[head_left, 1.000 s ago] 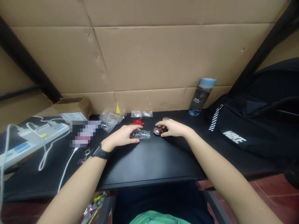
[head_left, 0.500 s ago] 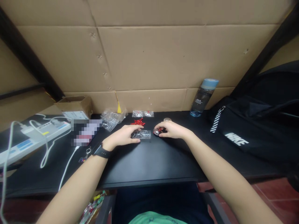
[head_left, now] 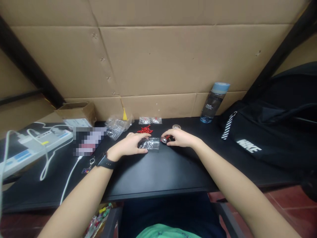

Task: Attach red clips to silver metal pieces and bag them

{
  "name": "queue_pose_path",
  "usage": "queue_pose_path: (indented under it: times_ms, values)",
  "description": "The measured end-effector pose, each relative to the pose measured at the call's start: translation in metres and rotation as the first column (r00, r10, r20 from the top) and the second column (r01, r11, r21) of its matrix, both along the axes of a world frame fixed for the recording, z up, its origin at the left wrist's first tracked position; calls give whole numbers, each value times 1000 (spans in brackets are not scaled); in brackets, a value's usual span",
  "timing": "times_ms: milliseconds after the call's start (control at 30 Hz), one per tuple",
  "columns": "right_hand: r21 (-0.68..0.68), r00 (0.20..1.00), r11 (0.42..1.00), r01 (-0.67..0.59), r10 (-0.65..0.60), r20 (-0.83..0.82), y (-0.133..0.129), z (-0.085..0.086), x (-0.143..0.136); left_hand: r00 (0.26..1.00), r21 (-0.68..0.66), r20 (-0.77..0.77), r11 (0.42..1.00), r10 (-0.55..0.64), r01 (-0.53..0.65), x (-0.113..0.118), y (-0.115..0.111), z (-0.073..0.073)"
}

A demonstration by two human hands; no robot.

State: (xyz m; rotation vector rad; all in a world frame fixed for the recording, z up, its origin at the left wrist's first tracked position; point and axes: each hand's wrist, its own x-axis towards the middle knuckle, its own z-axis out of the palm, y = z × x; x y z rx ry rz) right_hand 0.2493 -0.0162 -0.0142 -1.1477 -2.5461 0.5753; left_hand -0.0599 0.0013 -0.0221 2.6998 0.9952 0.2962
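Note:
My left hand (head_left: 132,144) rests on the black tabletop, thumb and fingers curved around the near end of a small clear plastic bag (head_left: 153,143). The bag lies with its other end pointing right. Just beyond that end, my right hand (head_left: 180,137) has its fingers closed on a shiny round disc with red cord (head_left: 164,139), held low over the table. Fingers hide part of the disc. A clear round disc (head_left: 176,127) lies behind my right hand. Behind my left hand is a small pile of red cords (head_left: 145,129).
Two small bagged pieces (head_left: 150,120) lie against the cardboard wall, beside crumpled clear bags (head_left: 116,128). A blue-capped bottle (head_left: 215,102) and a black backpack (head_left: 269,132) stand right. Leftward are a cardboard box (head_left: 76,112), a power strip (head_left: 32,150), and a keyring (head_left: 90,165).
The view has shifted slightly, so everything appears a little further left. Both hands keep nearly the same pose, and the bag's exposed end looks slightly taller.

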Motion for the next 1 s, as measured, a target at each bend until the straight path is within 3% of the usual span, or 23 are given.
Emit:
queue_pose_path:
  times_ms: [533,1000]
  values:
    - [26,1000,1000,-4,4,-28,0,-1,-3,1000,-10,-4,1000,8,-8,-1,0,-1]
    - [-40,996,999,16,-19,-87,3,-3,-2,1000,-16,-9,1000,8,-8,-2,1,-3]
